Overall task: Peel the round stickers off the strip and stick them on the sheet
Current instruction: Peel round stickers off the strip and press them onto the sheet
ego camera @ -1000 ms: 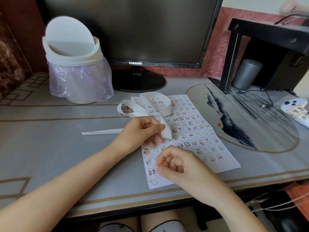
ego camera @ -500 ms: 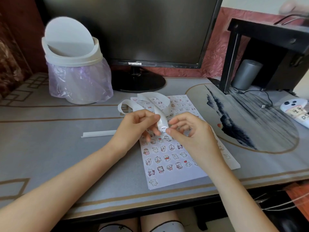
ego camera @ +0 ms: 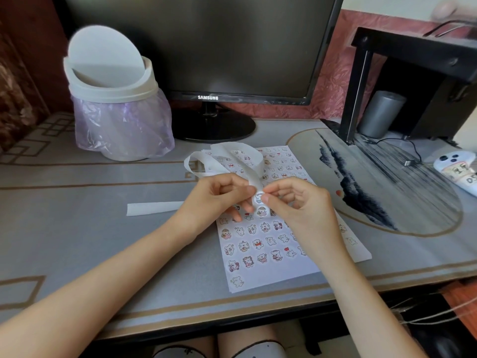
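Note:
A white sheet (ego camera: 268, 270) covered with several small cartoon stickers lies on the desk in front of me. Above it, a long white backing strip (ego camera: 232, 158) curls in loops and runs down between my hands. My left hand (ego camera: 214, 200) pinches the strip just above a round sticker (ego camera: 259, 197). My right hand (ego camera: 296, 205) pinches the edge of that sticker with thumb and forefinger. Another round sticker (ego camera: 261, 211) sits lower on the strip. My hands hide the middle of the sheet.
A loose white strip piece (ego camera: 154, 208) lies left of my hands. A lidded bin (ego camera: 113, 104) with a purple bag stands back left, a monitor (ego camera: 206, 47) behind. A black stand (ego camera: 413, 73), grey cylinder (ego camera: 382, 112) and phone (ego camera: 456, 166) are at right.
My right hand rose from the sheet's lower part to the strip and took the sticker's edge. My left hand kept holding the strip.

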Demonstrator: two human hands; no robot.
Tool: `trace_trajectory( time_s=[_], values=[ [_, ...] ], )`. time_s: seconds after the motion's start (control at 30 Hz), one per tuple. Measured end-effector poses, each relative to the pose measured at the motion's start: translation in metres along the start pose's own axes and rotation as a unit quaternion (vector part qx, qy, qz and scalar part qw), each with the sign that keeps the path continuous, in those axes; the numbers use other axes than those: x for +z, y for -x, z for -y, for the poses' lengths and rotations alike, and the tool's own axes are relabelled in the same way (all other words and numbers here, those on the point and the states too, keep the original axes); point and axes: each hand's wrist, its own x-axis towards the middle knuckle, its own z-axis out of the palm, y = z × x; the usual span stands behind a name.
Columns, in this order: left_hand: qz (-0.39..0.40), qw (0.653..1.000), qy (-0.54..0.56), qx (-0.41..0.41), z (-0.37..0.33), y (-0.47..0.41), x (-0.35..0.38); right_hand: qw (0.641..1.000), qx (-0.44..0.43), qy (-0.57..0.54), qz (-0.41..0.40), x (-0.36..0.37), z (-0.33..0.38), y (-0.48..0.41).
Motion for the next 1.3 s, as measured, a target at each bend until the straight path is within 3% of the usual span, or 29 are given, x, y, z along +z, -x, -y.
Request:
trace_trajectory(
  time_s=[0.53, 0.67, 0.77, 0.87, 1.03, 1.3],
  values=[
    [-0.004, 0.999, -0.03, -0.015, 0.001, 0.0, 0.002, 0.999, 0.019, 0.034, 0.033, 0.0, -0.001, 0.003],
    [-0.014, 0.999, -0.036, -0.034, 0.002, 0.0, 0.002, 0.992, -0.031, 0.117, 0.04, -0.002, 0.0, 0.008],
    [-0.022, 0.998, -0.034, -0.042, 0.003, -0.001, 0.001, 0.991, -0.047, 0.117, 0.039, -0.005, 0.01, 0.014],
    [-0.021, 0.998, -0.031, -0.048, 0.003, -0.001, 0.001, 0.995, 0.015, 0.036, 0.096, -0.012, 0.021, 0.021],
    [-0.009, 0.998, -0.024, -0.058, 0.004, -0.001, 0.003, 0.96, 0.127, -0.016, 0.25, -0.018, 0.02, 0.034],
    [-0.005, 0.998, -0.026, -0.065, 0.006, -0.002, 0.003, 0.948, 0.153, 0.015, 0.278, -0.014, 0.015, 0.041]
  ],
)
